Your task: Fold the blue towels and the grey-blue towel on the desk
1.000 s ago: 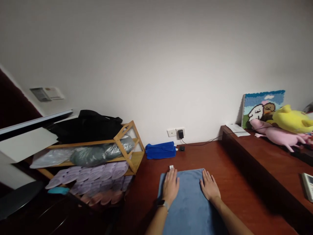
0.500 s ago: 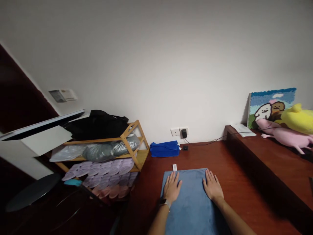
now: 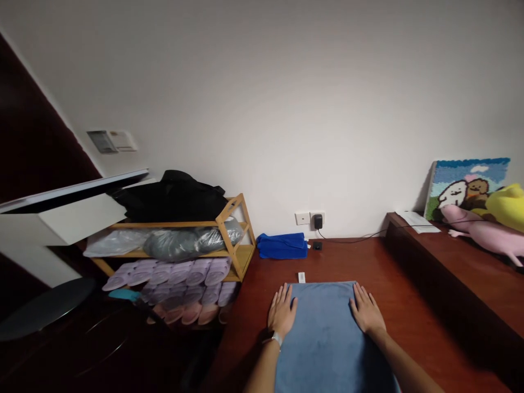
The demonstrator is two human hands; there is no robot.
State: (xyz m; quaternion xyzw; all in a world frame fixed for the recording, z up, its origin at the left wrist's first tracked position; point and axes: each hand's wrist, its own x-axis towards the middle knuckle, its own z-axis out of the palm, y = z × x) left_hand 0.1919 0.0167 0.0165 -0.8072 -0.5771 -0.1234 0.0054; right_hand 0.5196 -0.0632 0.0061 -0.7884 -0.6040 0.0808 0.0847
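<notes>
Shifting outward, your left hand (image 3: pixel 282 315) rests at the far left corner of the blue-gray towel (image 3: pixel 323 338), white label (image 3: pixel 302 278) uncovered. Your right hand (image 3: pixel 367 314) covers the far right edge. Fingers lie slightly spread, gripping nothing; towel flat on the desk (image 3: pixel 344 262).

Two bare hands lie palm down on a grey-blue cloth (image 3: pixel 323 333) spread over a reddish-brown wooden surface (image 3: pixel 347 262): the left hand (image 3: pixel 282 312) at its left edge, the right hand (image 3: pixel 367 310) at its right, fingers pointing toward the wall. A white tag (image 3: pixel 302 277) sticks out past the cloth's far edge. Beyond it sits a folded bright blue cloth (image 3: pixel 282 246). Left, a wooden rack (image 3: pixel 235 240) holds pale purple slippers (image 3: pixel 176 273); right, a pink plush toy (image 3: pixel 485 232) lies before a dog picture (image 3: pixel 466 188).
</notes>
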